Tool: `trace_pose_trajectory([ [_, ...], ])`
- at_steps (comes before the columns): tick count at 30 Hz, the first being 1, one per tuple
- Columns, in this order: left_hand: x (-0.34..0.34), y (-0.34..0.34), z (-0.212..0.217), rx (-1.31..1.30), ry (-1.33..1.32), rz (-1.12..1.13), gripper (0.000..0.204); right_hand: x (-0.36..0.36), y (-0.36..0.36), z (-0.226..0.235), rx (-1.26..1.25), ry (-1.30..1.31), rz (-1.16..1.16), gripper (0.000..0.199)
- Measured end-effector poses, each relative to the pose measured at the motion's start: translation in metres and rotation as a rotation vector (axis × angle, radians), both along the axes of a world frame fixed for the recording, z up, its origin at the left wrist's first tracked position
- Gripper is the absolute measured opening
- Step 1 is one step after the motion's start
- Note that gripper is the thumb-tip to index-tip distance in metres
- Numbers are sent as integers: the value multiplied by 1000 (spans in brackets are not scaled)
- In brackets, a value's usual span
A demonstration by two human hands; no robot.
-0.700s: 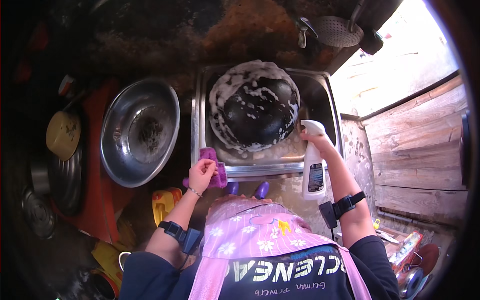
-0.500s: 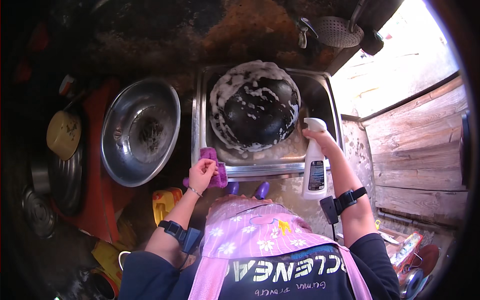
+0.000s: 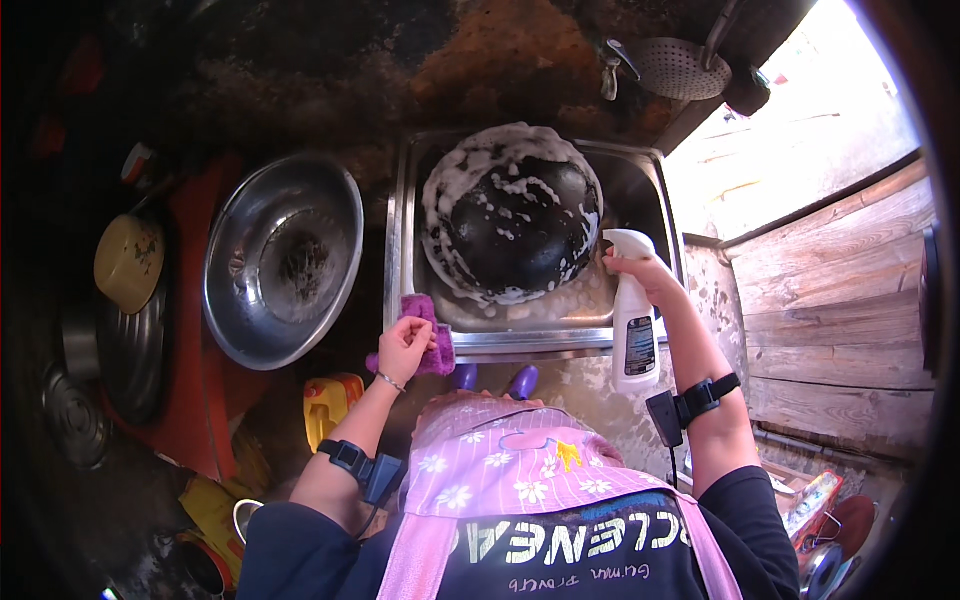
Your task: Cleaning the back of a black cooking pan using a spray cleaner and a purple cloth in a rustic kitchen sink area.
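My right hand [image 3: 650,276] grips a white spray bottle [image 3: 632,320] by its neck, with the dark label facing up and the nozzle pointing left over the right side of the sink. At the sink's front left corner, my left hand [image 3: 405,346] is closed with curled fingers on a fuzzy purple cloth [image 3: 440,352], which drapes over the rim. A dark round wok [image 3: 515,225] lies bottom up in the steel sink [image 3: 560,346]. White foam rings its edge and spots its middle.
Left of the sink, a wide steel basin [image 3: 235,265] rests beside a red surface [image 3: 195,370]. Beyond it sits a yellow pot [image 3: 130,263]. At the back right are a tap [image 3: 612,75] and a hanging perforated skimmer [image 3: 680,72]. A yellow container [image 3: 328,405] stands low at left.
The spray bottle's lower end has swung slightly right and up in my right hand. My left hand, the cloth and the foamy wok look the same.
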State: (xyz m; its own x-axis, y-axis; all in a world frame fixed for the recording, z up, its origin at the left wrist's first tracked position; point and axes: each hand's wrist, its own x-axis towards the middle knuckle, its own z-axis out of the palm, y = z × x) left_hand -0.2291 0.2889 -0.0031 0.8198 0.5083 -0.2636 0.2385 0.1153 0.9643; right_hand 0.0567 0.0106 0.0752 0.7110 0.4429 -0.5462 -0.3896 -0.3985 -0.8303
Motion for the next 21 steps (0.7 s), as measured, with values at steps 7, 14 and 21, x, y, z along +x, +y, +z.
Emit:
trace_pose_trajectory([
  [7, 0, 0, -2, -13, -21, 15, 11, -18, 18, 49, 42, -301, 85, 29],
  [14, -1, -1, -3, -27, -1, -8, 11, -17, 14, 43, -194, -405, 26, 30],
  [21, -3, 0, -6, -19, -18, 7, 10, -13, 20, 54, 58, -480, 203, 37],
])
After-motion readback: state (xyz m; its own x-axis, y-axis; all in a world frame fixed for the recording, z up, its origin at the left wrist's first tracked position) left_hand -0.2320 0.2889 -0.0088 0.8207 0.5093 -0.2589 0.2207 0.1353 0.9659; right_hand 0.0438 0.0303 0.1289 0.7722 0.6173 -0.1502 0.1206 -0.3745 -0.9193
